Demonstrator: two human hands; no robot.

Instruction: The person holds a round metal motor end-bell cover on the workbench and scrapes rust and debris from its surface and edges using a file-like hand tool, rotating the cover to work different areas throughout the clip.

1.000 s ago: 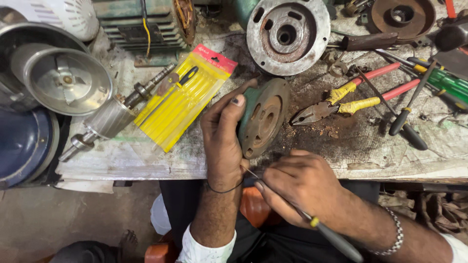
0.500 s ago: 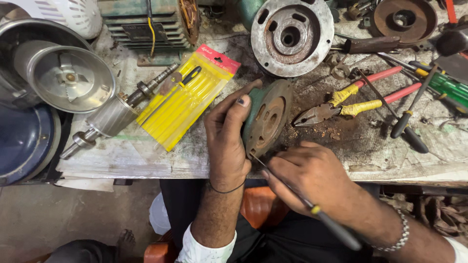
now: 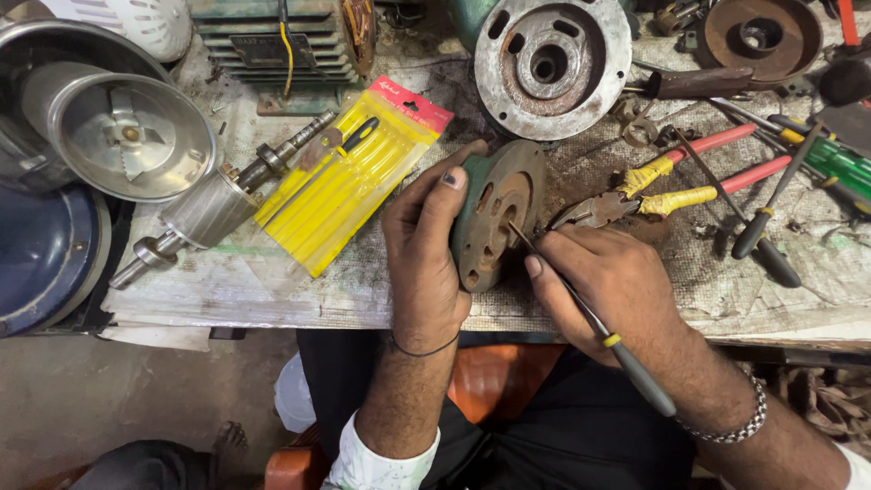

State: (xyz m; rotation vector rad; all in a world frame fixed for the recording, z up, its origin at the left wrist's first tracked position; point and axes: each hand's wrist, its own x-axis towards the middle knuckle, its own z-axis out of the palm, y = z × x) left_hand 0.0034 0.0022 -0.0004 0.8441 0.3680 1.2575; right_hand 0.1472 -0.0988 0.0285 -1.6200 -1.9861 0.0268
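Green motor end cover (image 3: 494, 222), round and rusty on its inner face, stands on edge at the middle of the frame, at the near edge of the workbench (image 3: 272, 290). Left hand (image 3: 426, 254) grasps it from the left side, fingers curled over its top rim. Right hand (image 3: 617, 281), just right of the cover, is closed around a thin screwdriver (image 3: 590, 318) with a black handle and a yellow ring; the tip rests against the cover's inner face while the handle slants toward the lower right. Just beyond the right hand lie pliers (image 3: 662, 186) with yellow and red grips. Left of the hands, a yellow tool packet (image 3: 354, 177) lies slantwise, touching a metal rotor shaft (image 3: 218, 204) at its left edge. Farther back, at upper centre, a larger grey round cover (image 3: 553, 63) lies flat. At upper left sits a shiny steel bowl (image 3: 127, 136), and a green-handled screwdriver (image 3: 830, 159) lies at the far right.
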